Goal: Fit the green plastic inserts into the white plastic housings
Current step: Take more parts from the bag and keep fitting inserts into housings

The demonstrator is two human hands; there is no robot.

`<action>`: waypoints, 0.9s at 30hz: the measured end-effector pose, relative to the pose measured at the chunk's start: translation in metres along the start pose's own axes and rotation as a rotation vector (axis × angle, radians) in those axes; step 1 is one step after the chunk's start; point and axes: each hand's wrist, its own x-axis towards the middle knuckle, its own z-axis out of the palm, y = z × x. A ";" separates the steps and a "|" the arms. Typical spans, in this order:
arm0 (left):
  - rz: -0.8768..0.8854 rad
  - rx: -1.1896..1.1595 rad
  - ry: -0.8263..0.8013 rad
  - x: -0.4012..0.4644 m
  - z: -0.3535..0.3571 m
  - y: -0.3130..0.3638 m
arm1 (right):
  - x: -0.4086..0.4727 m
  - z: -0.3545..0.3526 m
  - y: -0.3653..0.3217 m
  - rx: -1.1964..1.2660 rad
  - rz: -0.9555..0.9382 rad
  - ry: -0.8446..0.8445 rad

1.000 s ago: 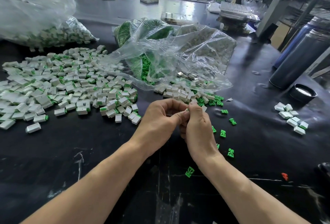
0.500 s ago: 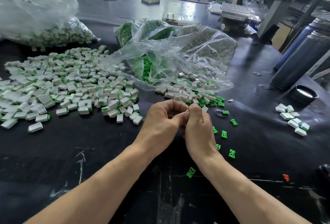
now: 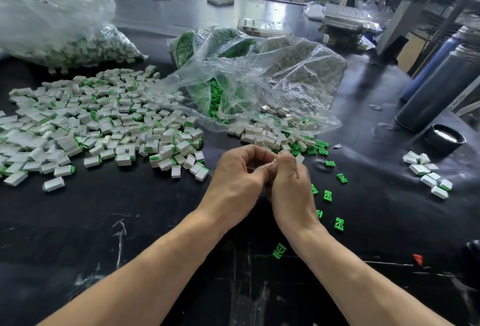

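on the black table (image 3: 78, 234), far left, a wide heap of fitted housings (image 3: 98, 123) lies spread out. at centre the left hand (image 3: 239, 180) and right hand (image 3: 291, 190) meet, fingers curled, pinching a small white piece (image 3: 275, 160) between their tips; little of it shows, so it is probably a housing taking its insert, the pressing step. just beyond them lie bare housings (image 3: 270, 133) by the bag (image 3: 259, 86); loose inserts (image 3: 327, 195) lie right of the hands. next likely calls for a firm squeeze home, then dropping the piece left.
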 end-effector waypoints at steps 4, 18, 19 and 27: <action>0.001 0.008 -0.004 0.003 -0.003 0.002 | 0.001 -0.006 -0.003 0.121 0.108 -0.097; 0.164 0.310 0.126 0.006 -0.016 0.005 | 0.008 -0.030 -0.011 -0.014 -0.178 -0.145; 0.177 0.334 0.130 0.007 -0.017 0.003 | 0.008 -0.030 -0.011 -0.006 -0.179 -0.143; 0.205 0.404 0.143 0.007 -0.017 0.002 | 0.009 -0.031 -0.009 0.039 -0.187 -0.146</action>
